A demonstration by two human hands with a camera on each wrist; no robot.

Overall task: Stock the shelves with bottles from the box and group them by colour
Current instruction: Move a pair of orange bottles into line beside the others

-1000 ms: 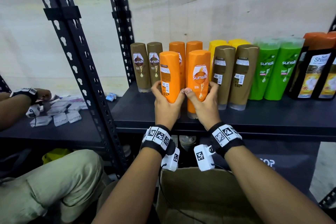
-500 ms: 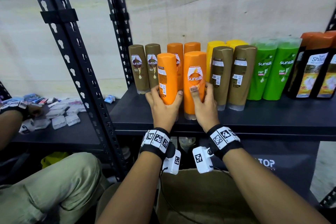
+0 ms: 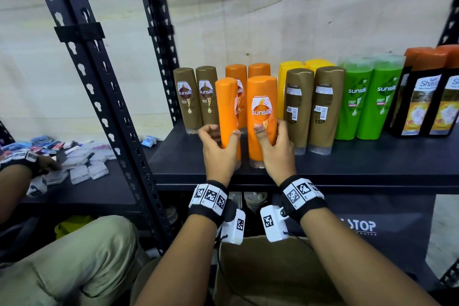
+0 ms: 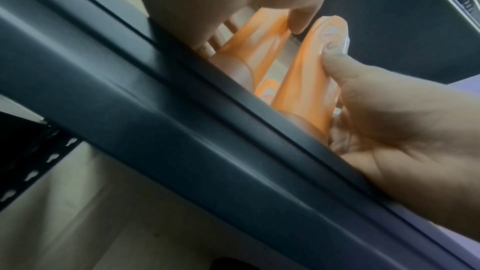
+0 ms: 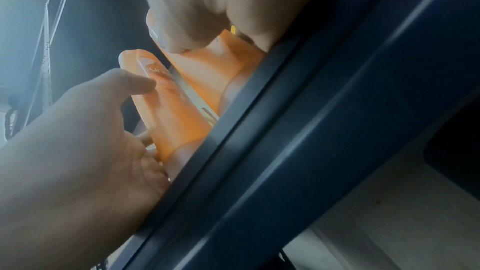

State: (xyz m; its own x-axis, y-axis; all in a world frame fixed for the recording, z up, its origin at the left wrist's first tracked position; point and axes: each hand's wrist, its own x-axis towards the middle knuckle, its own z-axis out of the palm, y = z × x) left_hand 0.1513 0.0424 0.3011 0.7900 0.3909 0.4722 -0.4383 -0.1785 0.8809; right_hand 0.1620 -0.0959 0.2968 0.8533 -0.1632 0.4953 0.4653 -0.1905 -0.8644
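Two orange Sunsilk bottles stand at the front of the dark shelf [image 3: 360, 164], ahead of two more orange ones. My left hand [image 3: 223, 131] grips the left orange bottle [image 3: 227, 107] low down, its narrow side towards me. My right hand [image 3: 270, 128] grips the right orange bottle [image 3: 262, 97], thumb on its label. The left wrist view shows the left bottle [image 4: 259, 46] under my thumb and the right bottle [image 4: 303, 89] beside it. In the right wrist view the right bottle [image 5: 213, 73] is in my grip. The cardboard box [image 3: 273, 273] sits open below.
On the shelf stand brown bottles [image 3: 198, 99] at left, yellow [image 3: 283, 82] and brown bottles [image 3: 313, 107] to the right, then green [image 3: 367, 97] and black orange-capped ones [image 3: 427, 97]. A black upright post [image 3: 104, 112] stands left. Another person's hand [image 3: 44, 164] sorts small packets [image 3: 82, 171].
The left orange bottle has turned so its narrow side faces me. Both held bottles shifted slightly left on the shelf. The other person's hand at the left has moved over the packets.
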